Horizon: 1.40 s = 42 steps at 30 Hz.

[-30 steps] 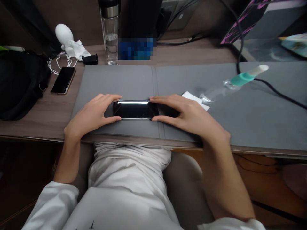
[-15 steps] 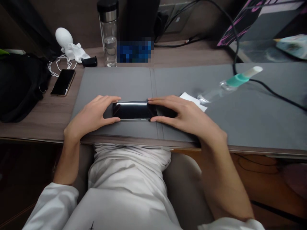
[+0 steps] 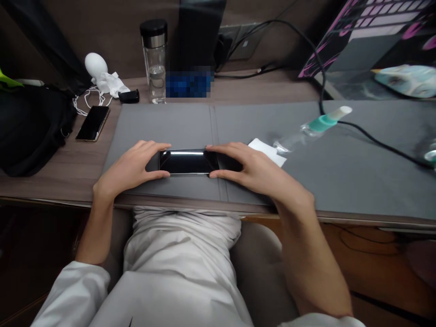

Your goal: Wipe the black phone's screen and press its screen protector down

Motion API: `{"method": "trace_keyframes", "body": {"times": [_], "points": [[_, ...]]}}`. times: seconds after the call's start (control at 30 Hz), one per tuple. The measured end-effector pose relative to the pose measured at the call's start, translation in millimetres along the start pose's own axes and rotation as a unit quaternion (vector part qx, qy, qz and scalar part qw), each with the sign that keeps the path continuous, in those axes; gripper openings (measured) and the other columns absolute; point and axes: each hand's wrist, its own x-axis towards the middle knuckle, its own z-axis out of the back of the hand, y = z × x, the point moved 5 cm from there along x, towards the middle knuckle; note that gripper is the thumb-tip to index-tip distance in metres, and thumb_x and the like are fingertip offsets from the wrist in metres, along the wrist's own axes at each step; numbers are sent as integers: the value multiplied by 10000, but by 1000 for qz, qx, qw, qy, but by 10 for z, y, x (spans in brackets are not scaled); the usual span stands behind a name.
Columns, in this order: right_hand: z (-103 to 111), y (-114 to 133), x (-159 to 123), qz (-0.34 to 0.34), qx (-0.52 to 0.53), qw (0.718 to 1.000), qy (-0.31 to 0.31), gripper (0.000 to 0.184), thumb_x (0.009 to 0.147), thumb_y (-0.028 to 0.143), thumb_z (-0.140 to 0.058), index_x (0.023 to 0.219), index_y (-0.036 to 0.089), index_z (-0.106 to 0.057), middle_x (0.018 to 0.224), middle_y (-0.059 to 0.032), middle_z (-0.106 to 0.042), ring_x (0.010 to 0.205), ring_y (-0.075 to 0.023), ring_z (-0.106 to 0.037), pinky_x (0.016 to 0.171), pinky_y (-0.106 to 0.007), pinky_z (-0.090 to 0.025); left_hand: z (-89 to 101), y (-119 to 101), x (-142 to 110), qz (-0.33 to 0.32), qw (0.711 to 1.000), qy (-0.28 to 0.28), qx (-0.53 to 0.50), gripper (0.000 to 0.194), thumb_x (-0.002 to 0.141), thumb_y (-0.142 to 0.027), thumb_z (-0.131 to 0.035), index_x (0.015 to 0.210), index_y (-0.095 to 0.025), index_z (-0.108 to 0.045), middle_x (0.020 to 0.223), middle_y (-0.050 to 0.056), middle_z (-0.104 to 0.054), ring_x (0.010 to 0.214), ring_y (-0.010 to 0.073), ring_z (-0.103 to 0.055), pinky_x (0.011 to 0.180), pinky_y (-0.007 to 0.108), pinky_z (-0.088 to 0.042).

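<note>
A smartphone (image 3: 189, 162) with a dark, glossy screen lies sideways on the grey desk mat (image 3: 163, 122), a bright streak reflected near its upper edge. My left hand (image 3: 131, 165) grips its left end, thumb on the near long edge and fingers on the far one. At the other end, my right hand (image 3: 252, 168) pinches the phone the same way. Right of that hand lie a white piece of paper (image 3: 265, 150) and a clear spray bottle (image 3: 306, 131) with a teal collar, tipped on its side.
A second phone (image 3: 93, 123) rests on the wood at left, beside a black bag (image 3: 34, 127). Behind stand a glass water bottle (image 3: 156, 63) and a white egg-shaped object (image 3: 96, 65) near crumpled tissue (image 3: 111, 84). A black cable (image 3: 381, 143) crosses the mat at right.
The view has tilted up slightly and turned right, so the desk items sit lower in the picture. Both hands keep their hold on the phone, which stays in place on the mat.
</note>
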Motion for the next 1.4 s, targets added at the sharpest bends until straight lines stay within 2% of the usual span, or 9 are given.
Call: {"method": "trace_keyframes", "body": {"times": [0.37,0.53,0.7,0.83,0.93,1.0,1.13,1.23,1.4], "points": [[-12,-20,-4,3,-8,1000,-2,676,1009,706,-688,1541,289,-668,1313,-121,-798,1183,-362,-744,1024,-526,-607,-79,57,56,6,1000,2,-24,763,997,-562,-791,1665,-303,-527,1361,74,-672,1305,307,-567,1171,443,-469],[-22,-4,-16,-3,-3,1000,-5,650,1010,670,-718,1550,314,-658,1403,-111,-784,1268,-370,-730,1061,-543,-598,-129,82,84,18,999,13,-47,655,974,-589,-788,1542,-290,-659,1324,82,-630,1287,310,-546,1165,464,-476],[-4,-24,-55,-20,-4,1000,3,651,1009,653,-731,1559,316,-648,1425,-112,-773,1269,-366,-731,1086,-560,-597,-141,59,83,29,998,3,-62,624,949,-545,-806,1504,-293,-673,1331,71,-617,1306,309,-539,1186,466,-459],[30,57,-46,-20,9,1000,4,690,1022,661,-705,1625,353,-573,1553,-113,-701,1398,-391,-680,1173,-607,-559,-165,53,81,31,997,-2,-68,604,942,-524,-813,1483,-299,-668,1380,68,-614,1334,312,-537,1207,472,-448],[15,286,82,10,-5,1000,-27,553,1082,613,-622,1563,340,-634,1619,-137,-633,1486,-398,-620,1226,-618,-520,-190,65,79,35,997,-3,-75,592,931,-522,-822,1463,-310,-669,1403,67,-606,1362,316,-534,1232,487,-438],[-83,507,217,65,-26,998,-6,493,1110,597,-569,1490,309,-697,1610,-161,-635,1487,-395,-617,1240,-625,-504,-197,82,78,34,996,-14,-84,605,920,-532,-834,1458,-313,-665,1445,79,-566,1403,322,-523,1265,507,-416],[-317,811,452,158,-64,985,34,528,1134,598,-496,1445,252,-746,1719,-171,-549,1631,-393,-468,1328,-648,-402,-210,126,82,34,994,-18,-103,645,897,-596,-853,1444,-312,-665,1475,99,-524,1444,337,-508,1287,532,-399],[-422,830,519,177,-73,981,34,560,1139,600,-478,1416,212,-772,1741,-184,-523,1679,-375,-403,1380,-643,-324,-213,133,92,27,994,-6,-104,663,915,-619,-834,1461,-285,-660,1451,106,-551,1425,336,-510,1289,537,-390],[-469,717,492,156,-47,986,39,525,1158,543,-464,1483,241,-746,1766,-160,-499,1689,-358,-388,1378,-661,-327,-197,117,97,15,996,-9,-90,654,958,-684,-765,1464,-281,-666,1392,100,-589,1372,331,-530,1275,539,-392]]}}
